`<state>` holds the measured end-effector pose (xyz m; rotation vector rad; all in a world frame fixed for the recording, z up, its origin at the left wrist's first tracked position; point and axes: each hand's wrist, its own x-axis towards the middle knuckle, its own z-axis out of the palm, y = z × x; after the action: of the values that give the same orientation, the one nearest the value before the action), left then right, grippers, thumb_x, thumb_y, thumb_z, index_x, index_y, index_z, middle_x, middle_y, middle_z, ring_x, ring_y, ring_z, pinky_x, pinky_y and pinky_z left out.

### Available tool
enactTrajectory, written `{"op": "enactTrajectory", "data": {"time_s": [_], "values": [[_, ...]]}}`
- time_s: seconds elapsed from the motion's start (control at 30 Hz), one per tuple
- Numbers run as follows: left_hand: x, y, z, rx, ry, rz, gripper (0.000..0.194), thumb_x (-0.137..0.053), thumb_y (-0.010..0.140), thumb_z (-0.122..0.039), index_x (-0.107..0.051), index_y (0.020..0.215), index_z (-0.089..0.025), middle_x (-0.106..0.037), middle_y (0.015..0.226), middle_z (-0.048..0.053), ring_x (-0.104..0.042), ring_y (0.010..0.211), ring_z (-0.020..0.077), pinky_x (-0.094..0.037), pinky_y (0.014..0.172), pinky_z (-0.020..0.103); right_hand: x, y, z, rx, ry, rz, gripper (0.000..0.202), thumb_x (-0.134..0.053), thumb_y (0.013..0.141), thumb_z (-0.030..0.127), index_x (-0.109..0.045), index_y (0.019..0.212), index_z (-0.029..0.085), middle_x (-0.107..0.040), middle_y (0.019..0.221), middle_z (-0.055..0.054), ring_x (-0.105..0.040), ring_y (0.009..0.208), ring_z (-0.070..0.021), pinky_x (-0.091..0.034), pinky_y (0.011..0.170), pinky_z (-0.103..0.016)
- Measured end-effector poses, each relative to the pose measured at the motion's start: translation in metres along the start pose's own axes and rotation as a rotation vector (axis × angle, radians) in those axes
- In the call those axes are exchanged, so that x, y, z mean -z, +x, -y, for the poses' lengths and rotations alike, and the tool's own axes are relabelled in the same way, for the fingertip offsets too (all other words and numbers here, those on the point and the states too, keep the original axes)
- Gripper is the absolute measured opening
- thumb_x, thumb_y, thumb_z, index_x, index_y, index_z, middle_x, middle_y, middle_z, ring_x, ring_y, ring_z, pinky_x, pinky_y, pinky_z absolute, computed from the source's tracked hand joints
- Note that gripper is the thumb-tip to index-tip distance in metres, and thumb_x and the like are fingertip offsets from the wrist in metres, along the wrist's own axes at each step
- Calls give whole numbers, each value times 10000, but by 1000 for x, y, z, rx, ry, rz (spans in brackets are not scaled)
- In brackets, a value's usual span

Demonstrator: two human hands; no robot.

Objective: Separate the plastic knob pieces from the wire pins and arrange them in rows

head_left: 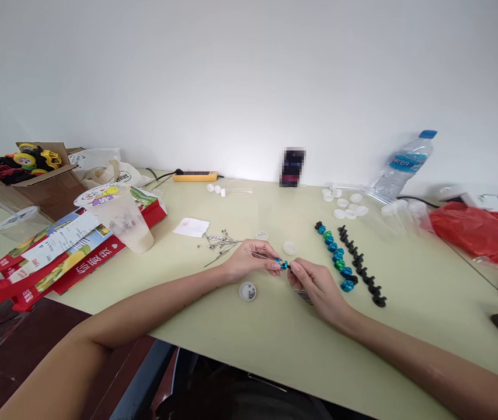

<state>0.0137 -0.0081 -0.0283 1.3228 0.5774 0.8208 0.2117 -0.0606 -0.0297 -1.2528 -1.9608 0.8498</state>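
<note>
My left hand (255,258) is closed on a small shiny blue part (281,264), and thin wire-like leads (255,253) stick out over its fingers. From the right, my right hand (319,286) pinches a small dark piece at the end of that blue part; its exact kind is too small to make out. Below the left hand sits a shallow white cap (247,291) with several small metal bits in it. Thin-leaded components (222,240) lie in a loose pile behind the left forearm. Beyond the hands is a white round cap (289,248).
Right of my hands run a row of blue and green parts (338,255) and a row of black pieces (361,269). White caps (350,213), a leaning water bottle (404,166) and a red plastic bag (472,230) lie farther right. A plastic cup (128,224) stands left.
</note>
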Motion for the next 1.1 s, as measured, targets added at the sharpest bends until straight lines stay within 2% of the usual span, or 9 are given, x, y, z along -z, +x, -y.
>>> {"op": "enactTrajectory", "data": {"time_s": [0.17, 0.27, 0.57, 0.73, 0.8, 0.9, 1.1], "values": [[3, 2, 1, -17, -7, -28, 267, -780, 654, -286, -654, 800, -101, -700, 728, 57, -665, 680, 147, -520, 692, 274, -2, 0, 2, -19, -7, -89, 217, -450, 920, 434, -501, 905, 224, -474, 650, 31, -435, 597, -139, -321, 546, -260], [3, 3, 2, -10, -5, -35, 278, -784, 648, -297, -649, 792, -102, -702, 731, 59, -666, 677, 150, -519, 691, 278, -3, 0, 2, -15, 2, -111, 193, -473, 910, 420, -493, 934, 229, -480, 645, 31, -448, 600, -144, -320, 537, -260], [2, 2, 1, 34, -39, -21, 311, -821, 586, -277, -655, 781, -101, -706, 759, 58, -682, 716, 167, -520, 721, 294, 1, 1, 2, 1, 0, -2, 418, -297, 968, 449, -496, 694, 203, -531, 652, 5, -487, 611, -137, -368, 602, -274], [3, 2, 1, 21, -42, -31, 301, -807, 614, -282, -640, 792, -105, -714, 768, 63, -685, 720, 167, -520, 724, 294, -3, 0, 0, -6, -29, -99, 206, -454, 916, 427, -506, 934, 228, -510, 661, 27, -478, 616, -144, -344, 544, -256], [3, 2, 1, 19, -45, -32, 298, -805, 619, -278, -638, 795, -106, -717, 778, 65, -687, 724, 169, -521, 720, 293, -3, -1, 0, 1, -21, -126, 200, -490, 899, 419, -492, 976, 234, -514, 666, 28, -484, 626, -148, -342, 535, -251], [4, 2, 3, 28, -54, -30, 301, -809, 611, -277, -640, 791, -104, -716, 781, 64, -687, 725, 172, -525, 717, 297, -3, -1, 1, -4, -17, -102, 231, -472, 901, 454, -505, 914, 226, -526, 683, 13, -486, 629, -149, -351, 536, -256], [2, 1, 2, 38, -49, 0, 306, -812, 602, -273, -659, 803, -100, -713, 758, 67, -688, 729, 176, -525, 723, 297, 1, 0, 2, 0, -23, -10, 432, -301, 960, 471, -516, 696, 207, -561, 656, -4, -500, 613, -145, -377, 604, -273]]}}
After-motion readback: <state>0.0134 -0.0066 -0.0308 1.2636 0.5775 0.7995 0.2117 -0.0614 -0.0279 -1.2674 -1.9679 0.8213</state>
